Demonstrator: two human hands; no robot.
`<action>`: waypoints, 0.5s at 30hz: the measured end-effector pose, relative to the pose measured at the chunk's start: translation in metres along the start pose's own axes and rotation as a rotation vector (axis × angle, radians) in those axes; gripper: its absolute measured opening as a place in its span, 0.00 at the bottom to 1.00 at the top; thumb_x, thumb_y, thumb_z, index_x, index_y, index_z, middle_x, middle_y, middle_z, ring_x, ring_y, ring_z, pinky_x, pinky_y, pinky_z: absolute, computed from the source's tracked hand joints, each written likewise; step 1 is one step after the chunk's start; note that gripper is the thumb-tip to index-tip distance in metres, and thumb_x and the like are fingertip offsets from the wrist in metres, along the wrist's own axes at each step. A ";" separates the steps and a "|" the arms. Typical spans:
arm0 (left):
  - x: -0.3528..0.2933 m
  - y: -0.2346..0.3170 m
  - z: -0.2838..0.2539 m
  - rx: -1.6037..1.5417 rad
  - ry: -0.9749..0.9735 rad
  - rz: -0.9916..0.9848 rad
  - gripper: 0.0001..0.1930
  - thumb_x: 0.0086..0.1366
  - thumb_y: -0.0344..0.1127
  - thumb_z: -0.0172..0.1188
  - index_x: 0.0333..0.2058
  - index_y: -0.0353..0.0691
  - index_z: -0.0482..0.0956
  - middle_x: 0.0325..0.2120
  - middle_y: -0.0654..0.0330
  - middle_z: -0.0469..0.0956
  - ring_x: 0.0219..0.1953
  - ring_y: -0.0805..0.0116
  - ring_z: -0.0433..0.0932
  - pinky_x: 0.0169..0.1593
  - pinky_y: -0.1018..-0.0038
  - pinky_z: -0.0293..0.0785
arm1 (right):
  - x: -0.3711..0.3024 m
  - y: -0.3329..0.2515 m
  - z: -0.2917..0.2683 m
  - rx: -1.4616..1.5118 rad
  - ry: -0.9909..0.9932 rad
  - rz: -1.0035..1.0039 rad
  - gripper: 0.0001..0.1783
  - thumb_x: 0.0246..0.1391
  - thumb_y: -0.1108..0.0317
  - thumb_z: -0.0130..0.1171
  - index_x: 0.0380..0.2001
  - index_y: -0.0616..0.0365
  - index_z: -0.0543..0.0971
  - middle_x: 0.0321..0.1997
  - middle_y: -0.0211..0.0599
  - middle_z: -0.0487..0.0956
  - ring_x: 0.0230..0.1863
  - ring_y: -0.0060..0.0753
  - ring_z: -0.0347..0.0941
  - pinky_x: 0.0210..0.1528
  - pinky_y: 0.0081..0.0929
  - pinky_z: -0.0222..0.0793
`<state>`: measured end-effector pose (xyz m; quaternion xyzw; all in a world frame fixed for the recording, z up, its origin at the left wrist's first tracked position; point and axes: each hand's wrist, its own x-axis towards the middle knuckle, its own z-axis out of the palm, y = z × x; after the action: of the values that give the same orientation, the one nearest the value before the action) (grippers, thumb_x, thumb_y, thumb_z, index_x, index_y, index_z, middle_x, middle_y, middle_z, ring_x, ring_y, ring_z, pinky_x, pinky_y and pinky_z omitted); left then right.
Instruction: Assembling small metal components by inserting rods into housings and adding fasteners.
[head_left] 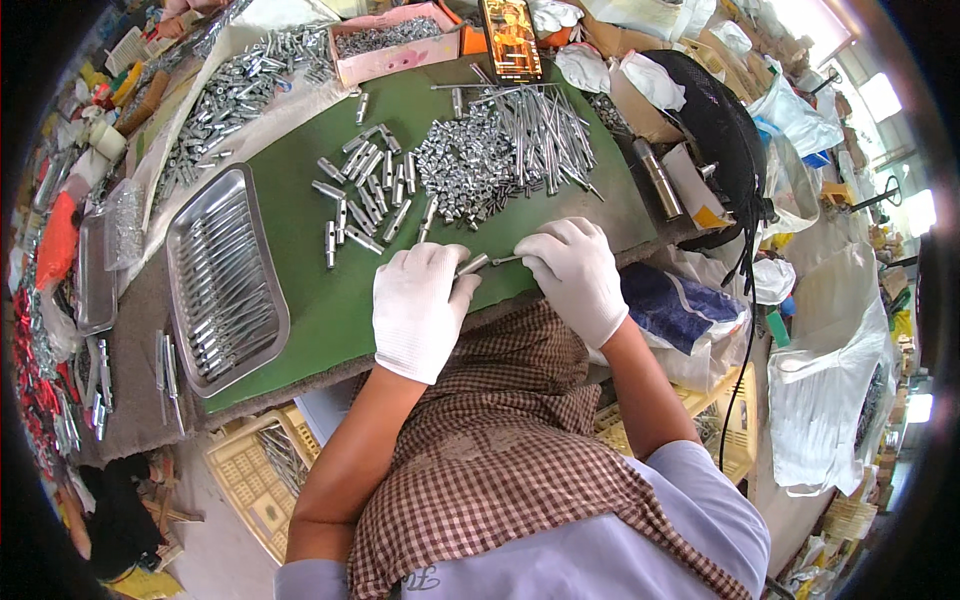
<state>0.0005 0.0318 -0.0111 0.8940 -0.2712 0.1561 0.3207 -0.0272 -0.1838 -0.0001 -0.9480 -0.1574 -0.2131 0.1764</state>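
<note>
My left hand [420, 305], in a white knit glove, is closed around a short shiny metal sleeve [473, 265] whose end points right. Facing it, my gloved right hand [576, 270] pinches a thin metal rod [508, 260] with a small collar at its tip. The rod's tip is close to the sleeve's end; whether they touch I cannot tell. Both hands are over the near edge of a green work mat [320, 300]. Beyond my left hand lie several loose metal sleeves [370, 185]. Farther off are a heap of small metal collars [458, 165] and a bundle of thin rods [548, 130].
A steel tray [270, 345] on the left holds a row of rods fitted with sleeves. At the back are a pink box [400, 62] of small parts and a phone [512, 40]. A metal cylinder [656, 178] and a black bag [715, 120] border the right side.
</note>
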 end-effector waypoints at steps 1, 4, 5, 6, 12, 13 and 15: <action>0.000 0.000 -0.001 -0.009 0.003 0.006 0.11 0.55 0.34 0.70 0.37 0.42 0.80 0.31 0.57 0.78 0.36 0.51 0.78 0.42 0.58 0.71 | -0.001 0.000 0.002 0.019 0.013 0.008 0.08 0.50 0.70 0.65 0.35 0.46 0.82 0.36 0.30 0.80 0.44 0.44 0.76 0.49 0.43 0.70; -0.002 -0.001 -0.002 0.013 -0.028 0.007 0.10 0.56 0.33 0.70 0.36 0.43 0.81 0.30 0.57 0.77 0.35 0.52 0.78 0.42 0.58 0.71 | -0.003 0.001 0.005 0.050 0.026 0.023 0.08 0.50 0.70 0.66 0.35 0.46 0.82 0.37 0.30 0.81 0.44 0.44 0.76 0.49 0.43 0.70; -0.001 -0.001 -0.002 0.010 -0.028 0.007 0.10 0.56 0.33 0.70 0.36 0.43 0.81 0.30 0.57 0.77 0.35 0.52 0.78 0.42 0.58 0.71 | -0.003 0.002 0.006 0.063 0.027 0.030 0.08 0.50 0.71 0.66 0.35 0.46 0.82 0.37 0.30 0.81 0.44 0.44 0.76 0.49 0.42 0.70; -0.001 0.000 -0.002 0.001 -0.022 0.011 0.08 0.56 0.33 0.70 0.35 0.43 0.82 0.30 0.57 0.77 0.35 0.52 0.78 0.41 0.58 0.71 | -0.002 0.001 0.006 0.060 0.025 0.032 0.08 0.50 0.71 0.66 0.35 0.46 0.82 0.37 0.30 0.81 0.44 0.44 0.76 0.49 0.42 0.70; 0.000 0.001 -0.004 -0.021 -0.028 0.020 0.05 0.57 0.33 0.69 0.33 0.44 0.84 0.28 0.59 0.77 0.33 0.54 0.78 0.41 0.60 0.71 | 0.003 0.000 0.005 0.061 0.004 0.046 0.07 0.50 0.71 0.67 0.34 0.48 0.84 0.37 0.31 0.82 0.46 0.45 0.77 0.51 0.43 0.71; 0.001 0.000 -0.003 -0.020 -0.042 0.025 0.05 0.57 0.34 0.69 0.33 0.44 0.85 0.28 0.59 0.77 0.33 0.55 0.78 0.40 0.60 0.71 | 0.004 0.002 0.006 0.079 -0.004 0.020 0.07 0.50 0.71 0.67 0.34 0.47 0.84 0.37 0.31 0.82 0.46 0.45 0.77 0.51 0.42 0.70; 0.001 0.000 -0.004 -0.020 -0.045 0.031 0.05 0.57 0.34 0.69 0.33 0.44 0.85 0.28 0.60 0.77 0.33 0.55 0.77 0.40 0.60 0.70 | 0.007 0.004 0.005 0.091 -0.013 -0.004 0.07 0.49 0.71 0.67 0.34 0.47 0.85 0.38 0.31 0.82 0.46 0.44 0.76 0.51 0.42 0.70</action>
<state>0.0009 0.0338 -0.0076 0.8897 -0.2938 0.1382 0.3210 -0.0179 -0.1837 -0.0021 -0.9400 -0.1699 -0.1999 0.2181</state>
